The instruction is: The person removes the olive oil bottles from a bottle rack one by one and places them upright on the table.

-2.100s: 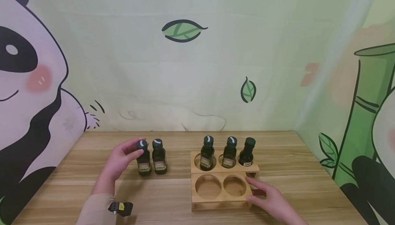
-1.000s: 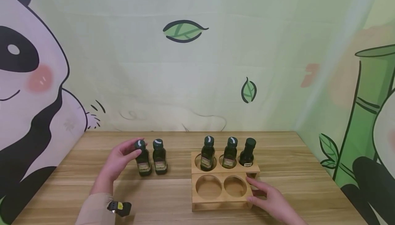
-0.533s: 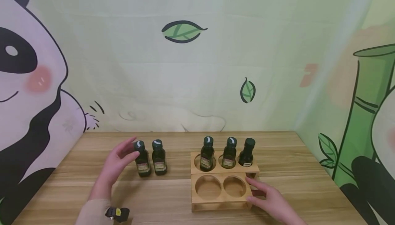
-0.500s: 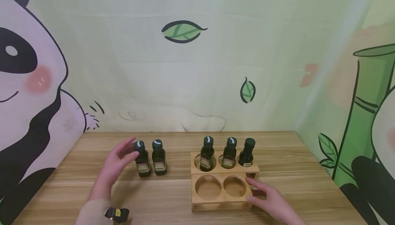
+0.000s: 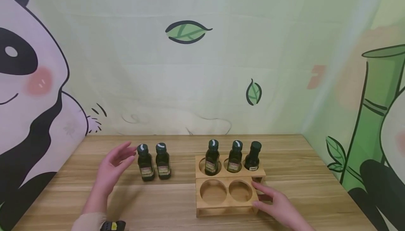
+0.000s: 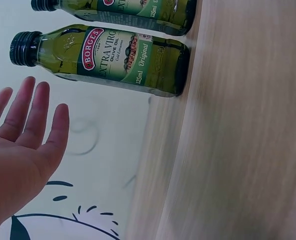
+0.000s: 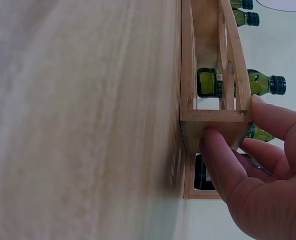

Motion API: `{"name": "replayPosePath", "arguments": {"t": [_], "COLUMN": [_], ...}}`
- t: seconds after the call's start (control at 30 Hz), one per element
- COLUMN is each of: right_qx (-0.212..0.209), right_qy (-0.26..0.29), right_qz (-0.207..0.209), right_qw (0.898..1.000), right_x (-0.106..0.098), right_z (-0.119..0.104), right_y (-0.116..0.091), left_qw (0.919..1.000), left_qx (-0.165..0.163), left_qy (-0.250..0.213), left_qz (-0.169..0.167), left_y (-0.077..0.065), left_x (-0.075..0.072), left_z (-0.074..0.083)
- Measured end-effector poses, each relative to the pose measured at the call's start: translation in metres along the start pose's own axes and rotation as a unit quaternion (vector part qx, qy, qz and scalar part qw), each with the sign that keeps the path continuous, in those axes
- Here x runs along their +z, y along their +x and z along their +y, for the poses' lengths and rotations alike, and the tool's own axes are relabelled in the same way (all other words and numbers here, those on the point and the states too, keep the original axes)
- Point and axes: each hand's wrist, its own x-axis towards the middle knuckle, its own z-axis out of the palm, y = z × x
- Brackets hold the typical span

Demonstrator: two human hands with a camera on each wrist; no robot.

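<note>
Two olive oil bottles stand upright on the table at the left: a nearer-hand bottle [image 5: 146, 166] and a second bottle [image 5: 163, 164]. My left hand [image 5: 114, 166] is just left of the first one, fingers spread and holding nothing; in the left wrist view that bottle [image 6: 113, 60] shows a green Borges label. A two-tier wooden bottle rack [image 5: 228, 204] sits right of the middle. Its raised back row carries a left bottle [image 5: 212, 159], a middle bottle [image 5: 235, 158] and a right bottle [image 5: 252, 157]. My right hand [image 5: 278, 204] grips the rack's right end by its front tier.
Two round holes in the rack's front tier hold no bottles. The wood-grain table [image 5: 164, 206] ends at a backdrop [image 5: 202, 83] printed with pandas, leaves and bamboo. A black strap [image 5: 114, 225] with a yellow mark is on the left wrist.
My left hand has let go of the left bottle's cap and drawn back to the left and nearer. That bottle has shifted slightly left. My right hand stays on the rack.
</note>
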Motion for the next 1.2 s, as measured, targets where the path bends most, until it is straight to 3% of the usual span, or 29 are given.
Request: {"name": "replayPosePath", "arguments": {"t": [0.6,0.93,1.2], "right_qx": [-0.011,-0.023,-0.022], "right_qy": [0.010,0.005,-0.001], "right_qz": [-0.003,-0.002,-0.004], "right_qw": [1.000,1.000,1.000], "right_x": [-0.001,0.000,0.000], "right_z": [0.000,0.001,0.001], "right_y": [0.001,0.001,0.001], "left_qw": [0.9994,0.9996,0.9994], "left_qx": [0.022,0.029,0.029], "left_qy": [-0.012,-0.005,-0.012], "left_qz": [0.023,0.003,-0.016], "left_y": [-0.010,-0.019,-0.026], "left_x": [0.001,-0.001,0.010], "left_z": [0.016,0.027,0.035]}}
